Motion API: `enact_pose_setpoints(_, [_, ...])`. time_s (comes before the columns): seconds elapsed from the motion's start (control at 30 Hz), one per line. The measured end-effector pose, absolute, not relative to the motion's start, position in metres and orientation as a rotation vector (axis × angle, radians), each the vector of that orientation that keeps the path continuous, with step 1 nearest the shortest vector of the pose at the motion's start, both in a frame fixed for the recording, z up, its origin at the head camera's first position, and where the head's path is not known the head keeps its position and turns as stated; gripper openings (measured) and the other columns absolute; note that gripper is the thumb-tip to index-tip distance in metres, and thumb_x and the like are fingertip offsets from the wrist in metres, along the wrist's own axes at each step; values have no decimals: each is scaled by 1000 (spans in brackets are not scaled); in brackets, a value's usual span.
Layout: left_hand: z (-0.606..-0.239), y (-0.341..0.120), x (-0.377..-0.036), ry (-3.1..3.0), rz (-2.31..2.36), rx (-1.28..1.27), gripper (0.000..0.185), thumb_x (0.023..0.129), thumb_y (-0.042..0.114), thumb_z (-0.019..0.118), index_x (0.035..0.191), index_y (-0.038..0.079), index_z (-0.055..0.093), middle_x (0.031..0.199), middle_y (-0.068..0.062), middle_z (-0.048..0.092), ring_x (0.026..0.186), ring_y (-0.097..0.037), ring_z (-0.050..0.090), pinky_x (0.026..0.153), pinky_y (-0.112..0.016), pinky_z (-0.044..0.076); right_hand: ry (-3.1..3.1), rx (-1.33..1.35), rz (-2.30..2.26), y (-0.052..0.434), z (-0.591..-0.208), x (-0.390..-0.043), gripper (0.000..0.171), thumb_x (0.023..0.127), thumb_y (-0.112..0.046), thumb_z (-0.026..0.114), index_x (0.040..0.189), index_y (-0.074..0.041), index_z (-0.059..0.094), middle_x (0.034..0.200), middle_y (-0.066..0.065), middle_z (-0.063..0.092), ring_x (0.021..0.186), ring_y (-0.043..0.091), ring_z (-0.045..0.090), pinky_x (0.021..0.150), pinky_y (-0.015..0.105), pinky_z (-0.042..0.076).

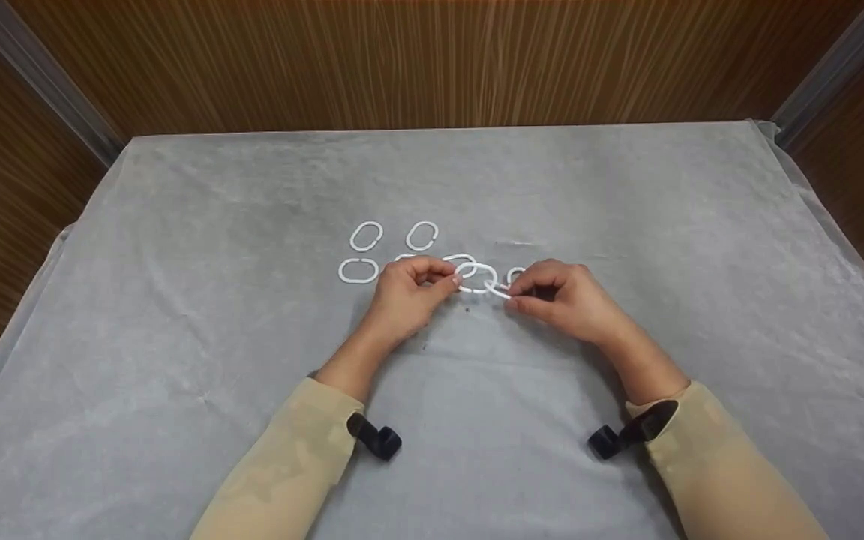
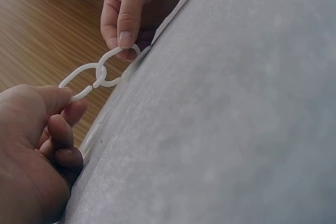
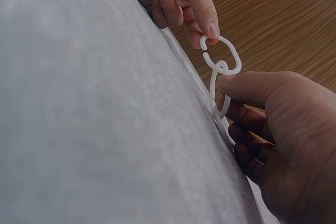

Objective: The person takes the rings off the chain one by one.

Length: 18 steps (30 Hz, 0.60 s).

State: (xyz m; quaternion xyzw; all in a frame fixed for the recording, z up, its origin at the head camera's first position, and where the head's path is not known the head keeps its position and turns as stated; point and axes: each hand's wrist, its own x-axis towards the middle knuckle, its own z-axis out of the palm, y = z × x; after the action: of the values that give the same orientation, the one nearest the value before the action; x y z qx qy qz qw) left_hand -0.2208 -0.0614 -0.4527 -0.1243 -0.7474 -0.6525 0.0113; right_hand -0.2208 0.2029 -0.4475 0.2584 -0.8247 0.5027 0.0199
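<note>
Two white oval plastic rings hang linked together between the hands, raised off the cloth. My left hand (image 1: 408,294) pinches the left ring (image 1: 481,265) by its outer end between thumb and fingers. A small gap breaks that ring's side, plain in both wrist views. Through it passes the right ring (image 3: 213,85), which my right hand (image 1: 571,304) pinches at its far end. The fingers of the right hand hide part of the right ring. Both hands are close together over the middle of the table.
More white oval rings lie on the grey cloth (image 1: 252,337): an upper left ring (image 1: 353,236), an upper right ring (image 1: 409,240) and a lower left ring (image 1: 358,281). Others are partly hidden behind the hands. A wood-grain panel (image 1: 439,67) stands behind the table.
</note>
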Motion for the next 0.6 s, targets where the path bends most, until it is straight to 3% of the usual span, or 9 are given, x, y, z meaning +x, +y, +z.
enact_pose_setpoints(0.2, [-453, -61, -221, -2327, -2042, -392, 10, 91, 1, 78, 98, -6, 77, 82, -6, 78, 73, -5, 67, 68, -20, 50, -2545, 795, 1582, 203, -447, -220, 14, 85, 1, 88, 93, -8, 83, 92, 6, 74, 89, 15, 64, 80, 21, 51])
enact_pose_setpoints(0.47, [-451, -60, -220, -2330, -2074, -394, 9, 90, 1, 79, 95, -6, 76, 81, -5, 78, 71, -5, 67, 64, -19, 49, -2483, 850, 1602, 201, -446, -221, 14, 83, 3, 89, 92, -6, 84, 95, 8, 77, 101, 16, 68, 93, 20, 51])
enact_pose_setpoints(0.6, [-450, -61, -219, -2320, -2124, -387, 7, 90, 1, 79, 94, -5, 75, 79, -6, 77, 61, -5, 62, 52, -18, 43, -2465, 866, 1650, 200, -445, -222, 13, 83, 5, 88, 92, -4, 84, 96, 10, 77, 99, 15, 67, 93, 20, 51])
